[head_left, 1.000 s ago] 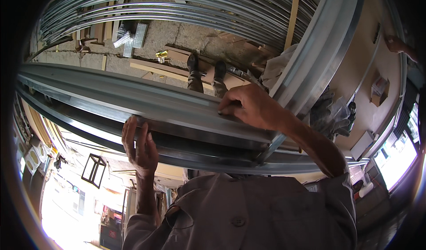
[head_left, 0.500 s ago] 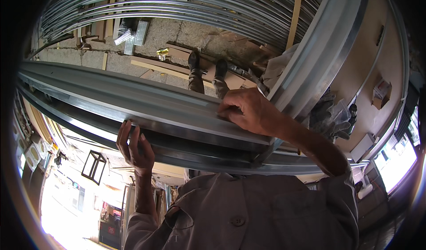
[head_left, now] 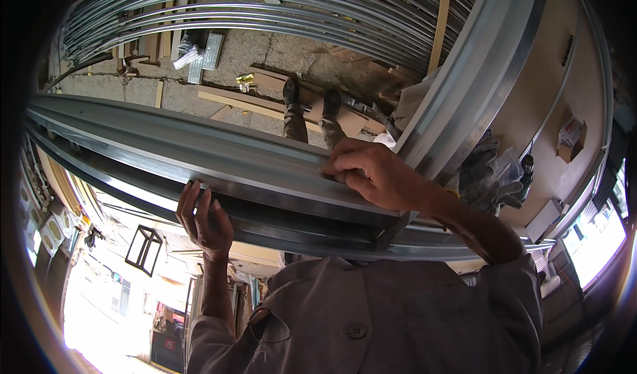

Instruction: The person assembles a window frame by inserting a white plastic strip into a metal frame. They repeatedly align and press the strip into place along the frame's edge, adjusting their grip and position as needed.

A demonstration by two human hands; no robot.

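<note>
The right hand (head_left: 378, 175) rests palm down on the upper face of a long galvanised metal channel (head_left: 199, 151), its fingers curled over the channel's near edge and pressing on it; the hand bears on the metal rather than enclosing it. The left hand (head_left: 206, 218) is raised under the same channel, palm toward the camera and fingers spread open, the fingertips touching the channel's lower edge (no grasp is closed around anything). The channel runs from beyond the left hand, on the person's left, past both hands to just beyond the right wrist, where it meets a second metal channel (head_left: 478, 75) that rises steeply away from the right hand. Directly beneath the gripped channel, and touching the left fingertips' side of it, lie further stacked profiles of the same kind. Beyond the right hand's knuckles a pair of dark shoes (head_left: 308, 98) and trouser legs show on a concrete floor (head_left: 245, 55), with wooden offcuts (head_left: 265, 88) beside them. Farther off, above both hands, a bundle of metal rods (head_left: 265, 9) arcs across. Near the right wrist lie grey work gloves (head_left: 491, 181). A beige shirt (head_left: 371, 321) fills the view below both forearms.
</note>
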